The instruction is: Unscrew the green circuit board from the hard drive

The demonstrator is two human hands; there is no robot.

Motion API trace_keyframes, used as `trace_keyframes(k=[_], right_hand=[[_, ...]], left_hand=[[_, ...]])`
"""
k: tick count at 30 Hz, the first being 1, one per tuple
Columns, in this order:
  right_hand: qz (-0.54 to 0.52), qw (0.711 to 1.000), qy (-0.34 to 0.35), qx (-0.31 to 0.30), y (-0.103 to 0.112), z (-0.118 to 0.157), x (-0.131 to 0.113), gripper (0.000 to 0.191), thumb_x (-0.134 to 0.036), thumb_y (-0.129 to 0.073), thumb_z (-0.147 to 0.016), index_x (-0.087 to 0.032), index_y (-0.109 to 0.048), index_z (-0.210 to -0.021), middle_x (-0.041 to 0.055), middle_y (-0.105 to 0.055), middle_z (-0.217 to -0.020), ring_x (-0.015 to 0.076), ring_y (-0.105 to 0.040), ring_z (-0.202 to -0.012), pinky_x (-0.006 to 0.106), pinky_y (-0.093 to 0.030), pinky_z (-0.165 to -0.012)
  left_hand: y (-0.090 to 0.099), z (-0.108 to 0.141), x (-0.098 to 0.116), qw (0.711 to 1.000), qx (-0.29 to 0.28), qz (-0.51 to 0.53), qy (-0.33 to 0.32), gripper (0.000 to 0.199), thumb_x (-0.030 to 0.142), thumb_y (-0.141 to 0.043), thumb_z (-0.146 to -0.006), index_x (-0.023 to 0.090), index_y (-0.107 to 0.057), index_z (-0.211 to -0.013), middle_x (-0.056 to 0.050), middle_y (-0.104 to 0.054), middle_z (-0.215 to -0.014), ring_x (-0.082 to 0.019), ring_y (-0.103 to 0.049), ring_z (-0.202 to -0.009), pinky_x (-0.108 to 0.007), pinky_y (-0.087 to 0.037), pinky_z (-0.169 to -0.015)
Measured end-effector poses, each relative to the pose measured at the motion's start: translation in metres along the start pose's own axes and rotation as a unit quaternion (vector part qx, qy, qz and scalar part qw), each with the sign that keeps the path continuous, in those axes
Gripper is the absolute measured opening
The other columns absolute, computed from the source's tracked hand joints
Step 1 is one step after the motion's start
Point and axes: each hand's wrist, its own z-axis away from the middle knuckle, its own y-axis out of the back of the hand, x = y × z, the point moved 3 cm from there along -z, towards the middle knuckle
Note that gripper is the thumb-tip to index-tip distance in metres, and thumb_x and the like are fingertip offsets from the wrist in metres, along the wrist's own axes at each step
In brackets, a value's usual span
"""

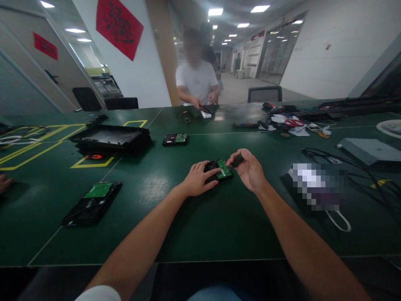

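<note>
In the middle of the table lies a hard drive [224, 170] with a green circuit board facing up. My left hand [199, 177] grips it from the left, its fingers lying over the casing and the board's edge. Just right of the drive, my right hand [249, 169] is closed in a pinch close to the board's corner. Whatever is between those fingers is small and dark, and I cannot make it out. A second drive with a green board [100, 190] rests at the left, and another one [175, 139] sits farther back.
A black tray [109, 138] stands at the back left beside an orange-handled tool [94, 156]. At right are a white cord [340, 221], black cables [354, 167] and a grey box [371, 151]. Red scissors [293, 123] lie among scraps. A person [197, 81] works opposite; another hand [4, 183] shows far left.
</note>
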Motion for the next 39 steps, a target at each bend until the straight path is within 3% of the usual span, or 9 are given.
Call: trace_keyframes(k=[8, 18, 25, 30, 39], right_hand=[[-0.002, 1.0, -0.003, -0.015, 0.0027, -0.0025, -0.0002, 0.042, -0.059, -0.051, -0.098, -0.024, -0.075, -0.092, 0.0012, -0.055, -0.073, 0.0185, -0.054, -0.07, 0.038, -0.052, -0.081], [0.026, 0.999, 0.02, -0.001, 0.0063, -0.0028, 0.0034, 0.022, -0.045, -0.068, -0.091, -0.024, -0.069, -0.088, 0.0016, -0.065, -0.084, 0.0188, -0.063, -0.079, 0.035, -0.052, -0.082], [0.018, 1.0, 0.011, -0.012, 0.0014, -0.0012, 0.002, 0.024, -0.049, -0.063, -0.095, -0.026, -0.066, -0.091, -0.0015, -0.059, -0.075, 0.0173, -0.058, -0.07, 0.036, -0.053, -0.08], [0.026, 0.999, 0.012, -0.017, 0.0037, -0.003, 0.0005, 0.042, -0.058, -0.049, -0.099, -0.024, -0.074, -0.092, 0.0007, -0.055, -0.074, 0.0178, -0.055, -0.069, 0.037, -0.053, -0.08], [0.034, 0.999, 0.01, -0.002, 0.0065, -0.0026, 0.0034, 0.025, -0.048, -0.065, -0.092, -0.024, -0.067, -0.088, 0.0014, -0.066, -0.084, 0.0187, -0.065, -0.079, 0.036, -0.053, -0.082]], left_hand=[[0.0001, -0.0004, 0.0007, 1.0, -0.001, 0.001, 0.001, 0.057, 0.059, -0.056, -0.102, 0.04, -0.052, -0.155, -0.013, -0.037, -0.159, -0.04, -0.039, -0.145, -0.06, -0.034, -0.117], [0.0, -0.0003, 0.0007, 1.0, 0.0, 0.005, 0.0, 0.057, 0.059, -0.056, -0.102, 0.041, -0.052, -0.156, -0.014, -0.037, -0.159, -0.041, -0.038, -0.146, -0.061, -0.034, -0.116], [-0.0008, -0.0005, 0.0001, 1.0, 0.003, 0.002, -0.001, 0.057, 0.059, -0.056, -0.102, 0.041, -0.051, -0.156, -0.014, -0.037, -0.159, -0.04, -0.038, -0.146, -0.06, -0.034, -0.116], [-0.0002, -0.0005, 0.0005, 1.0, 0.002, 0.002, 0.001, 0.057, 0.059, -0.057, -0.102, 0.042, -0.051, -0.156, -0.013, -0.037, -0.159, -0.04, -0.038, -0.145, -0.061, -0.035, -0.116], [-0.0002, -0.0006, 0.0008, 1.0, 0.007, 0.008, 0.001, 0.057, 0.058, -0.058, -0.101, 0.041, -0.052, -0.155, -0.013, -0.039, -0.159, -0.04, -0.039, -0.145, -0.061, -0.035, -0.116]])
